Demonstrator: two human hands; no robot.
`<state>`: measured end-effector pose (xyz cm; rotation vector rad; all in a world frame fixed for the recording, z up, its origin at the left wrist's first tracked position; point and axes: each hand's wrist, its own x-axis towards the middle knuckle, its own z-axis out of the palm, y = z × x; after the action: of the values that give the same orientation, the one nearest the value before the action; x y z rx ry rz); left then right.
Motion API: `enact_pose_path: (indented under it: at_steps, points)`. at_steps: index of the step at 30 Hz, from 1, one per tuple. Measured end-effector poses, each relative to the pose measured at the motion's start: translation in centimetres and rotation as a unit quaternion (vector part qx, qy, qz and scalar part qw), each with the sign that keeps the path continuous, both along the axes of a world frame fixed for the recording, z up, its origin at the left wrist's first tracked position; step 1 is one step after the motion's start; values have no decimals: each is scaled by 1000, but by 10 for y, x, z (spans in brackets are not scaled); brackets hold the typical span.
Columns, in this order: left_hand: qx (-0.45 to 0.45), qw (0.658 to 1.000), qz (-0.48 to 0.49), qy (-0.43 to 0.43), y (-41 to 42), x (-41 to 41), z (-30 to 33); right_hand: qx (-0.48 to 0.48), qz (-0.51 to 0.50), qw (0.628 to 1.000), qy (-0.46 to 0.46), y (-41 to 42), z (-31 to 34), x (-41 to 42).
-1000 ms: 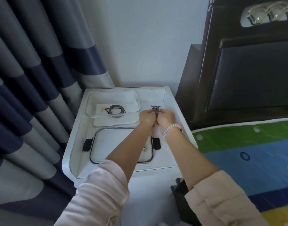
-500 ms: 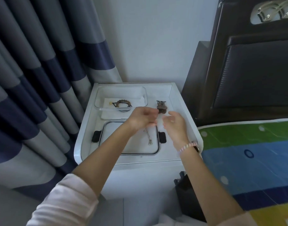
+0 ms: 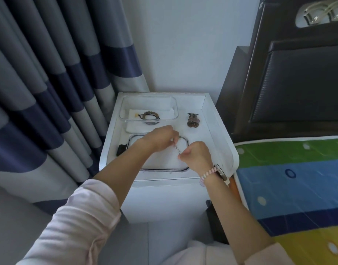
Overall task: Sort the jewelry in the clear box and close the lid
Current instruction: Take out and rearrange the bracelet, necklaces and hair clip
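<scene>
While chain [image 3: 177, 149] now stretches between pinching left hand [image 3: 160, 138] and right hand [image 3: 196, 156] | hair clip [image 3: 192, 120] released, on table.

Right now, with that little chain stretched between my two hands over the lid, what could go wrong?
1. The thin chain is pinched only at its ends by the left hand and right hand; it may slip, knot or strain if pulled.
2. The clear box already holds a beaded bracelet; dropped on top, the chain could tangle with it.
3. The hair clip lies outside the box and could be forgotten before the lid goes on.
</scene>
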<state>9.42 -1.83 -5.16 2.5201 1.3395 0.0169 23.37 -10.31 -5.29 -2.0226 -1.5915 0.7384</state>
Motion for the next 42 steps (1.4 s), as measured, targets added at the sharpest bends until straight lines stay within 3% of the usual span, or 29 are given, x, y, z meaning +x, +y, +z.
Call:
enact_pose_path:
  at_steps: [3, 7, 9, 11, 13, 14, 18, 23, 26, 31, 33, 36, 39, 42]
  points:
    - [15, 1000, -5, 18, -3, 0, -3, -4, 11, 1000, -19, 0, -2, 0]
    - [-58, 983, 30, -170, -3, 7, 6, 30, -14, 996, 82, -3, 1, 14]
    - [-126, 951, 56, -278, -2, 18, 16, 58, -79, 976, 194, 1, 5, 20]
    - [-140, 925, 74, -345, 3, 32, 26, 86, -142, 943, 290, 3, 8, 25]
    - [-126, 920, 82, -362, 10, 45, 34, 126, -187, 927, 301, 3, 6, 27]
    - [-118, 923, 83, -356, 13, 51, 35, 143, -199, 935, 258, 2, 4, 28]
    - [-87, 952, 76, -285, 19, 76, 31, 136, -188, 972, 26, 3, -11, 35]
    - [-46, 988, 40, -143, 23, 90, 10, 105, -183, 976, -49, 7, -18, 35]
    - [-41, 992, 38, -115, 24, 92, 3, 75, -142, 981, -107, 11, -18, 36]
    - [-23, 992, 15, -121, 17, 63, 13, 118, -73, 984, -111, 4, -13, 36]
    - [1, 994, 11, -105, 10, 34, 21, 154, 24, 984, -81, 1, -10, 34]
    - [55, 997, 26, -40, -7, -19, 33, 84, 177, 980, -45, -4, -7, 32]
    - [26, 990, 56, 127, -28, -68, 38, 27, 268, 960, -77, -8, -9, 34]
    - [-37, 955, 41, 291, -52, -96, 37, -5, 314, 941, -128, -12, -13, 41]
